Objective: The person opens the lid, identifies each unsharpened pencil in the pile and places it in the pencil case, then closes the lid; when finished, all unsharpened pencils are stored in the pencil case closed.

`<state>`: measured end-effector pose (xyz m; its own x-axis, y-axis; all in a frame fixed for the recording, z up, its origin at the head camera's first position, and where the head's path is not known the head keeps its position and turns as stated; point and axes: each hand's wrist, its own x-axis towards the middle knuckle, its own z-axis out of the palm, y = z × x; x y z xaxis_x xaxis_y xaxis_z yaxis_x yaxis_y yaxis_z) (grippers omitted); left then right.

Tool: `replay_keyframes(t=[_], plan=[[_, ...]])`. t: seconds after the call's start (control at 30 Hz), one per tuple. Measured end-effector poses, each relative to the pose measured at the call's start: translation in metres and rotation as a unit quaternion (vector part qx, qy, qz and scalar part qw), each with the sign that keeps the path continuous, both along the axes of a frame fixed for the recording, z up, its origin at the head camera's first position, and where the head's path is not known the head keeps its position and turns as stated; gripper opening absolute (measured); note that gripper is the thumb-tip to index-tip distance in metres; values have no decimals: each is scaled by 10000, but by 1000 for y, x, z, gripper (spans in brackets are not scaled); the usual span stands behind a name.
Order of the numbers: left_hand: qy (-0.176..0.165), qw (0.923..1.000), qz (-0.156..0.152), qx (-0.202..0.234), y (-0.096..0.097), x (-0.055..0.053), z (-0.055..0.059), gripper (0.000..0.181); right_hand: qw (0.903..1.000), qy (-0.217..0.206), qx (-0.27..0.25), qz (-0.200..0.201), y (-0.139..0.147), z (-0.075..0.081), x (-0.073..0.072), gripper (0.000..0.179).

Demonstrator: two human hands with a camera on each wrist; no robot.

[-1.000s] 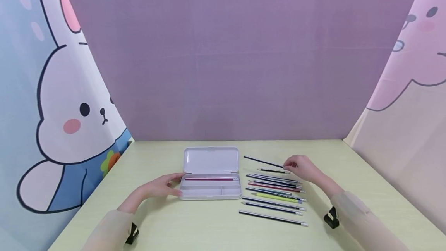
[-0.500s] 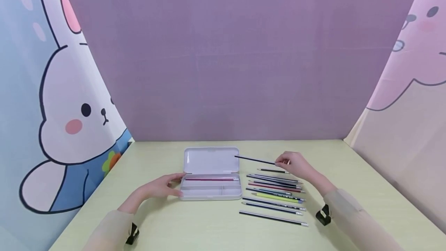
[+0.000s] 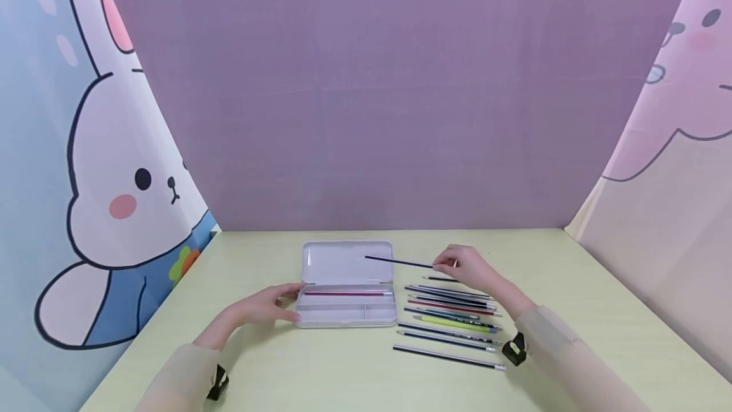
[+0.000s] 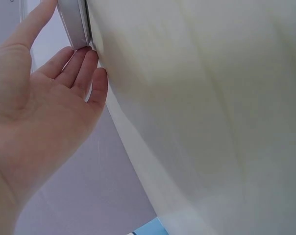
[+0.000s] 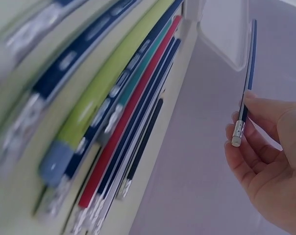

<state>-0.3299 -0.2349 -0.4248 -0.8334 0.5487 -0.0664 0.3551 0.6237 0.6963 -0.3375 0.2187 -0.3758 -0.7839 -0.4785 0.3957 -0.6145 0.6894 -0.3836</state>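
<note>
One pencil (image 3: 400, 262), right hand (image 3: 466, 269) pinching near its eraser (image 5: 235, 141), left hand (image 3: 260, 306) relaxed against the box (image 3: 332, 315): I reckon that long overhang could clip the lid (image 3: 337, 262).

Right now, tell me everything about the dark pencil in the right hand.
The slim, dark-blue pencil, seemingly painted wood, has a silvery metal ferrule and white eraser. The right hand pinches it near the eraser, apparently above the pale table; its blunt-looking other end points left, overlapping the open white lid in the head view.
</note>
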Motion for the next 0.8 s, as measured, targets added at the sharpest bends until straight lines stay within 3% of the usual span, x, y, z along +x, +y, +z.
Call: replay_keyframes(t=[0.43, 0.8], plan=[[33, 10000, -19, 49, 0, 1, 0, 75, 9992, 109, -117, 356, -34, 3, -4, 6], [23, 10000, 14, 60, 0, 1, -1, 77, 9983, -76, -39, 571, -61, 6, -3, 8]])
